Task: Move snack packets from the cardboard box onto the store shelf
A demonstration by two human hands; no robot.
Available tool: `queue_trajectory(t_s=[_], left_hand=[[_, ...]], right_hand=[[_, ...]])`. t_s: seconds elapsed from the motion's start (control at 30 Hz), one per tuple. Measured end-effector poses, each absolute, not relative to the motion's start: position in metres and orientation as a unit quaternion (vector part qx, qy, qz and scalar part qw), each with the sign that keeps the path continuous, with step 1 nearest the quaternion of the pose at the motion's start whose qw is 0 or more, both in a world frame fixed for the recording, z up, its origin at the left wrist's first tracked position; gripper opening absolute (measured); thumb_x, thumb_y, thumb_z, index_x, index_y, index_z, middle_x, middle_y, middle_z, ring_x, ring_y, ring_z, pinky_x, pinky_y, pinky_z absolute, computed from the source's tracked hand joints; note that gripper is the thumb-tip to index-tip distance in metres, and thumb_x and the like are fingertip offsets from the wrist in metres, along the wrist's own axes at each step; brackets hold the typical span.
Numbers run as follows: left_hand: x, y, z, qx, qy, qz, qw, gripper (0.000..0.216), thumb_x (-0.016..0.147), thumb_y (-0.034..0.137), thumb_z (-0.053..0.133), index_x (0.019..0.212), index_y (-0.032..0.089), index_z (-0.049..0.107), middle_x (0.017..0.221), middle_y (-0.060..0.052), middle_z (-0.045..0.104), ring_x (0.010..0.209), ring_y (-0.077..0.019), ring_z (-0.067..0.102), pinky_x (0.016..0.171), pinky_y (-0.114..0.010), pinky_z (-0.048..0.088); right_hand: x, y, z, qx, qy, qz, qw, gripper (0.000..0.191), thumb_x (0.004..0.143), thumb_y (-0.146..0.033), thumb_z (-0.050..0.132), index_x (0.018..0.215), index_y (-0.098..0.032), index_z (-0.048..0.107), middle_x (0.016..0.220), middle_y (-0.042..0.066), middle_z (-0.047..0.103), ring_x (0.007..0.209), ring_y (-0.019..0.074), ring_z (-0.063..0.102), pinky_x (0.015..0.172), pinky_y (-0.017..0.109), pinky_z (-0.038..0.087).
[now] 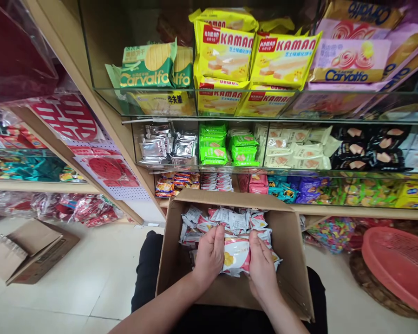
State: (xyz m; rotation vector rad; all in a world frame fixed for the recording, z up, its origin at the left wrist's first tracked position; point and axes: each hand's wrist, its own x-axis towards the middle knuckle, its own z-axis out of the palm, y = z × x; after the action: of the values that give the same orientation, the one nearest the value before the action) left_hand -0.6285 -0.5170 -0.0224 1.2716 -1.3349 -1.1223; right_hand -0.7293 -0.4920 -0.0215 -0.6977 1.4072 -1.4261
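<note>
My left hand [211, 253] and my right hand [263, 262] grip a small snack packet [236, 254] from its two sides, thumbs on top. The packet is white and pink-red with a yellow picture on it. Whether more packets lie under it in my hands is hidden. Both hands are inside an open cardboard box [181, 208], which rests on my lap between my knees. Loose packets [238, 221] of the same white and red kind fill the far part of the box, behind my hands.
In front stand glass-fronted shelves with yellow wafer packs [226, 51], green packs [212, 148] and silver packs [153, 147]. A second cardboard box [38, 250] lies on the floor at left. At right a red plastic basket [397, 264] sits on a wicker one [365, 283].
</note>
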Motion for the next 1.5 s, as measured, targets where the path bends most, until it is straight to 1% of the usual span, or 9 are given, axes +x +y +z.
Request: queue_trajectory(t_s=[0.27,0.4,0.57,0.67,0.77,0.97,1.13,1.23,1.5], left_hand=[[-0.629,-0.521,-0.023,0.528,-0.494,-0.480,0.496,0.040,0.080,0.051,0.034,0.056,0.019,0.032,0.051,0.005,0.033,0.048,-0.0072,0.032,0.044,-0.019,0.029],[-0.630,-0.524,-0.022,0.544,-0.457,-0.477,0.517,0.039,0.081,0.051,0.034,0.058,0.019,0.035,0.050,0.006,0.036,0.045,-0.0067,0.031,0.041,-0.019,0.028],[-0.626,-0.521,-0.019,0.508,-0.531,-0.492,0.466,0.030,0.083,0.042,0.036,0.072,0.017,0.049,0.062,0.002,0.049,0.056,-0.0097,0.046,0.051,-0.021,0.039],[-0.615,-0.519,-0.010,0.440,-0.664,-0.417,0.437,0.032,0.079,0.031,0.047,0.108,0.018,0.046,0.099,-0.008,0.056,0.088,-0.0162,0.053,0.075,-0.029,0.044],[-0.604,-0.526,0.010,0.302,-0.815,-0.333,0.366,0.040,0.073,0.026,0.055,0.111,0.021,0.049,0.112,-0.008,0.055,0.105,-0.0186,0.048,0.092,-0.033,0.036],[-0.589,-0.595,0.047,0.321,-0.896,-0.177,0.250,0.033,0.080,0.026,0.042,0.111,0.019,0.052,0.112,-0.007,0.058,0.107,-0.0177,0.048,0.094,-0.034,0.033],[-0.583,-0.651,0.045,0.418,-0.895,-0.151,-0.046,0.059,0.065,0.045,0.056,0.120,0.027,0.046,0.119,-0.008,0.055,0.105,-0.0259,0.052,0.084,-0.035,0.041],[-0.584,-0.657,0.039,0.419,-0.882,-0.163,-0.141,0.049,0.067,0.040,0.052,0.115,0.032,0.052,0.107,-0.005,0.064,0.093,-0.0257,0.059,0.075,-0.033,0.045],[-0.580,-0.652,0.026,0.448,-0.876,-0.173,-0.055,0.049,0.063,0.049,0.052,0.109,0.032,0.057,0.101,-0.003,0.067,0.093,-0.0243,0.060,0.080,-0.033,0.044]], right_hand=[[-0.730,-0.489,-0.014,-0.163,0.553,-0.553,0.601,0.051,0.074,-0.063,0.038,0.093,-0.019,0.055,0.067,0.002,0.064,0.045,0.0125,0.052,0.035,0.022,0.031],[-0.723,-0.481,-0.024,-0.227,0.432,-0.587,0.646,0.055,0.069,-0.065,0.044,0.100,-0.021,0.051,0.097,0.007,0.063,0.070,0.0178,0.059,0.049,0.026,0.045],[-0.728,-0.479,-0.035,-0.252,0.535,-0.560,0.580,0.054,0.065,-0.043,0.064,0.110,-0.018,0.048,0.100,0.007,0.063,0.088,0.0207,0.059,0.074,0.031,0.047],[-0.741,-0.481,-0.034,-0.339,0.598,-0.497,0.529,0.047,0.065,-0.042,0.062,0.104,-0.016,0.051,0.081,0.004,0.066,0.073,0.0199,0.060,0.064,0.029,0.047],[-0.753,-0.481,-0.025,-0.535,0.579,-0.403,0.465,0.025,0.068,-0.033,0.057,0.089,-0.019,0.058,0.074,0.002,0.065,0.066,0.0180,0.059,0.060,0.026,0.046],[-0.782,-0.500,0.006,-0.662,0.621,-0.326,0.265,0.030,0.075,-0.036,0.050,0.102,-0.023,0.053,0.093,0.004,0.065,0.081,0.0205,0.060,0.067,0.028,0.046],[-0.808,-0.562,0.022,-0.762,0.581,-0.268,0.098,0.034,0.082,-0.029,0.038,0.112,-0.016,0.047,0.107,0.011,0.058,0.098,0.0240,0.053,0.081,0.035,0.042],[-0.804,-0.601,0.032,-0.806,0.547,-0.194,0.115,0.037,0.080,-0.020,0.038,0.116,-0.015,0.046,0.113,0.011,0.055,0.104,0.0229,0.050,0.088,0.035,0.037],[-0.780,-0.667,0.024,-0.830,0.519,-0.087,0.186,0.041,0.078,-0.014,0.043,0.119,-0.020,0.045,0.114,0.007,0.055,0.102,0.0191,0.051,0.083,0.027,0.037]])
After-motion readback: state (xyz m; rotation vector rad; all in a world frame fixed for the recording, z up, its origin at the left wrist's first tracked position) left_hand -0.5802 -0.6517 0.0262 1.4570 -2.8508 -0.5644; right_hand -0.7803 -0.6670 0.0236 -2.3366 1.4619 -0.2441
